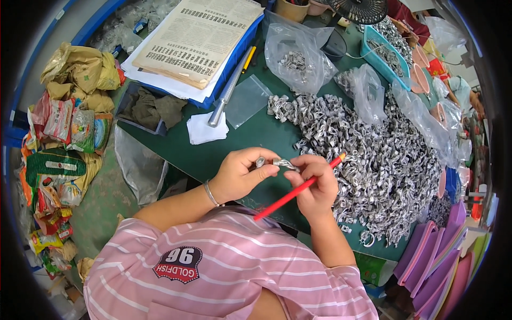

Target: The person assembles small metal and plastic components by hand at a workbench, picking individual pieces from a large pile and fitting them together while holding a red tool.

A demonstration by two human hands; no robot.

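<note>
From my end I see both hands meeting over the near edge of the green table (pixel 200 156). The left hand (pixel 237 173) pinches a round silver piece (pixel 260 161) between thumb and forefinger. The right hand (pixel 314 184) has its fingertips narrowed on a twisted silver ring-like piece (pixel 286 164), which spans the small gap between the hands, and also grips a red pencil-like stick (pixel 298 196) slanting across its fingers. I can't tell whether those 2 silver pieces are joined.

My judgement on progress: just these pieces are in work, while a large heap of gray metal pieces (pixel 373 165) lies loose to the right. I can't tell which of them have been handled, so I'd put no figure on what is done or left.

Ahead of the hands lie a tapered metal mandrel (pixel 232 85), its thick end on white paper squares (pixel 200 130), a yellow pen (pixel 248 60) and a flat clear plastic bag (pixel 248 101). Newspaper (pixel 197 40) tops a blue tray at the far left; a turquoise basket (pixel 401 81) and a black fan (pixel 362 8) stand at the far right. Bulging packaging sacks (pixel 61 160) line the room's left side; purple foam-like sheets (pixel 426 261) lean at lower right.
</note>
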